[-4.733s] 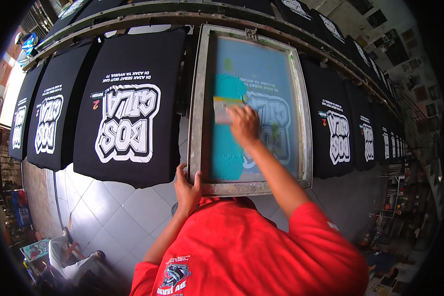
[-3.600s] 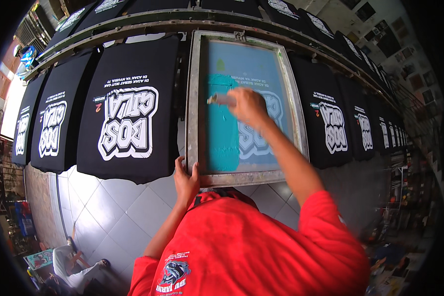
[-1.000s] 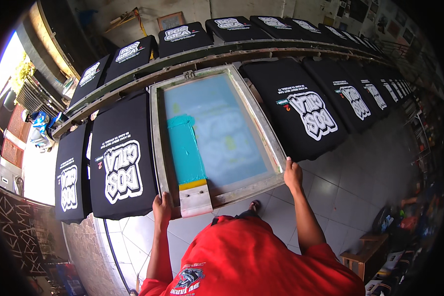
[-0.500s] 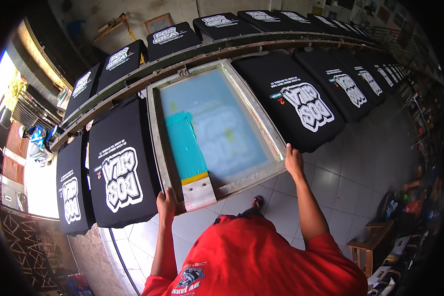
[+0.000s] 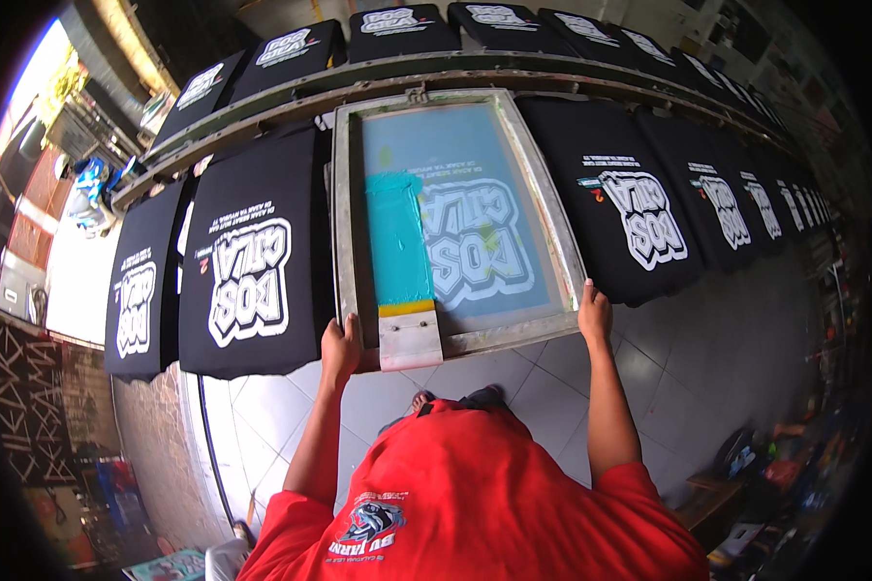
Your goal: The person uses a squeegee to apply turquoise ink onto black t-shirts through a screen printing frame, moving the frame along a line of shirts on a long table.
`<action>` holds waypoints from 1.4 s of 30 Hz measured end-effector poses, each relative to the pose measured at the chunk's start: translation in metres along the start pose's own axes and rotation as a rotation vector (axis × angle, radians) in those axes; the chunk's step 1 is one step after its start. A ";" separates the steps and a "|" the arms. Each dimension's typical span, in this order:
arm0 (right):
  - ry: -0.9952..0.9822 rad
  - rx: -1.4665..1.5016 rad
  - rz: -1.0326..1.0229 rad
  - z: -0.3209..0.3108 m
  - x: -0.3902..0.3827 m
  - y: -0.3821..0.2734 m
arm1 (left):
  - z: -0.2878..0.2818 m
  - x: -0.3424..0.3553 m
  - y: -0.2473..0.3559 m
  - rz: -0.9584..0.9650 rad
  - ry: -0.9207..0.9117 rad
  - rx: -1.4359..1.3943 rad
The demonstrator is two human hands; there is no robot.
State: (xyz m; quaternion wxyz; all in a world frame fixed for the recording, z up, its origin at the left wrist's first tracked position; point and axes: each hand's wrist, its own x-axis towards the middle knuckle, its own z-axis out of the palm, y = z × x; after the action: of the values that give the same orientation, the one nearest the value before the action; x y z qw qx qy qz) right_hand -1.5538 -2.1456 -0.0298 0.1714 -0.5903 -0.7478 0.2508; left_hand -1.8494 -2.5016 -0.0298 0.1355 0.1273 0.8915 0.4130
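A screen-printing frame (image 5: pixel 545 184) with a pale metal rim and blue mesh (image 5: pixel 455 131) lies over a black shirt. The shirt's white print shows plainly through the mesh. My left hand (image 5: pixel 341 349) is closed on the frame's near left corner, and my right hand (image 5: pixel 595 312) grips the near right corner. Inside the frame, on the left, a thick strip of teal ink (image 5: pixel 395 237) coats the mesh. Below the ink rests a squeegee (image 5: pixel 411 339) with a yellow blade and a pale handle, propped on the near rim; neither hand touches it.
Black shirts with white prints lie on boards on both sides, such as one at the left (image 5: pixel 257 189) and one at the right (image 5: pixel 591 136). A metal rail (image 5: pixel 281 108) runs behind the frame, with another shirt row beyond. Tiled floor (image 5: pixel 543 387) lies below.
My view has shifted, and both hands still hold the frame. The print under the mesh, blurred before, now shows sharply as the frame sits closer over the shirt.
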 end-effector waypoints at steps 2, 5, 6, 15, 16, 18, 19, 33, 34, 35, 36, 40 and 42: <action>0.126 -0.163 -0.126 0.000 -0.010 0.001 | 0.001 0.001 0.000 -0.007 0.009 0.028; 0.203 -0.074 -0.503 -0.019 -0.050 -0.041 | 0.000 0.000 -0.007 -0.027 0.033 0.006; 0.167 0.031 -0.625 -0.023 -0.072 -0.067 | -0.005 -0.004 0.003 -0.063 0.020 0.010; -0.395 -0.202 -1.302 0.054 -0.181 -0.179 | -0.008 -0.002 0.003 -0.062 0.007 0.012; -0.243 -0.205 -1.353 0.067 -0.180 -0.175 | -0.003 0.000 -0.005 -0.029 0.031 -0.018; -0.321 -0.223 -1.359 0.067 -0.174 -0.181 | -0.003 -0.001 0.000 -0.036 0.017 -0.038; -0.361 -0.231 -1.360 0.065 -0.171 -0.185 | -0.003 -0.002 0.002 -0.040 0.010 -0.047; -0.251 -0.196 -0.710 0.065 -0.045 -0.335 | -0.007 -0.001 -0.001 -0.066 -0.007 -0.067; -0.205 -0.231 -0.718 0.071 -0.023 -0.346 | -0.006 0.000 -0.001 -0.054 -0.002 -0.072; -0.174 -0.264 -0.706 0.078 -0.003 -0.356 | -0.006 0.000 0.000 -0.042 0.001 -0.076; -0.146 -0.294 -0.697 0.087 0.015 -0.365 | -0.007 0.001 0.000 -0.048 -0.022 -0.065; -0.152 -0.280 -0.781 0.118 0.070 -0.379 | -0.011 0.001 0.004 -0.040 -0.039 -0.053; -0.204 -0.319 -0.820 0.129 0.076 -0.387 | -0.010 0.000 0.003 -0.065 -0.042 -0.041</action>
State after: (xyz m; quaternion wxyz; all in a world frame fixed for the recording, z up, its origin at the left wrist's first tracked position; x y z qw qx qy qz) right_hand -1.9520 -2.1629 0.0849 0.0888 -0.2365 -0.9623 0.1008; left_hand -1.8522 -2.5068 -0.0218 0.1701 0.1041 0.8835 0.4237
